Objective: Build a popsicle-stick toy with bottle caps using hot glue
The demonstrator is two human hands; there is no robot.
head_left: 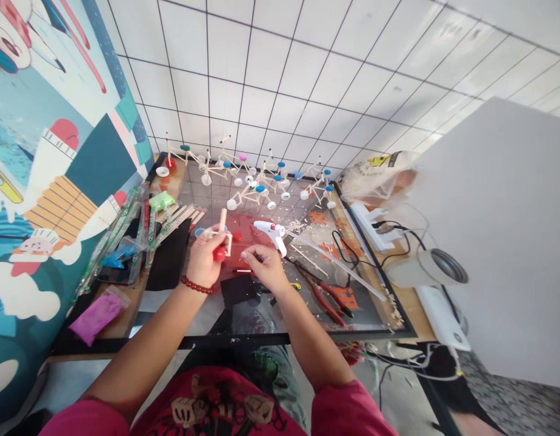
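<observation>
My left hand (202, 261), with a red bead bracelet at the wrist, is closed around a small wooden-stick frame (228, 244). A thick pale stick points up from it, and a red bottle cap (219, 254) sits at its lower side. Just to the right, my right hand (266, 265) has thumb and fingertips pinched together, apart from the frame; anything between them is too small to make out. Beyond that hand lies a white glue gun (270, 229) with a long clear glue stick (339, 265) out of its back. Another red cap (237, 236) rests behind the frame.
Several stick models with bottle caps (260, 189) stand along the tiled wall. Pliers with red handles (328, 303) lie right, near a black cable and a white power strip (375, 227). At left are wooden strips (173, 225), a black sheet (168, 260) and a pink packet (98, 315).
</observation>
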